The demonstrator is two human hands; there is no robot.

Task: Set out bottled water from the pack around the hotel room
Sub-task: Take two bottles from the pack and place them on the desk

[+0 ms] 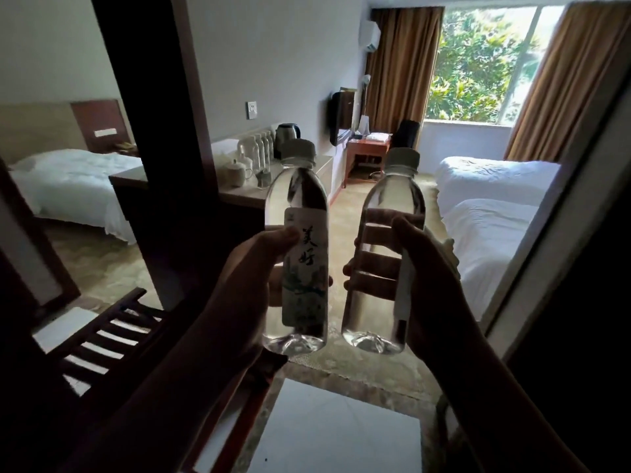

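Left hand [252, 268] grasps a labelled water bottle [296, 247] upright, right hand [426, 268] grasps another bottle [382, 254] at three o'clock, both hands dark and shadowed.

A hotel room is shown. Two beds [491, 213] with white linen are seen at the right of the frame, under a wide window [485, 63] with brown curtains [399, 66]. On a counter [246, 192] at the centre, a kettle [287, 134], cups [235, 172] and a row of water bottles [259, 148] are set out. A television [338, 122] is fixed on the wall, and a desk [367, 148] stands beyond it.
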